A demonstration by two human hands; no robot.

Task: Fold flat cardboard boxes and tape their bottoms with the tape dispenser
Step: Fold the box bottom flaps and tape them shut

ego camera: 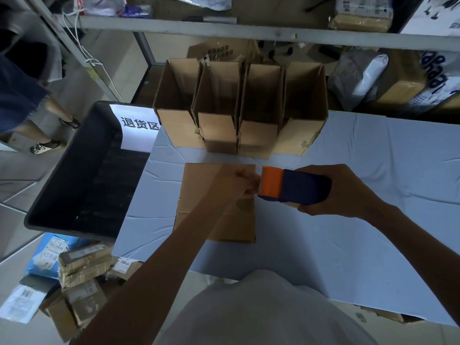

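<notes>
A brown cardboard box [199,185] lies on the white table [361,195] in front of me, its folded flaps facing up. My right hand [336,192] grips a blue tape dispenser [298,188] with an orange front, held just right of the box. My left hand [236,183] is over the box, fingers pinched at the dispenser's orange end; the tape itself is too faint to see. Several folded open boxes [239,108] stand in a row at the table's far edge.
A black plastic bin [82,175] with a white label stands at the left of the table. Parcels [82,270] lie on the floor at lower left. A metal shelf [249,28] with bags and parcels runs behind. A person's legs [42,115] are at far left.
</notes>
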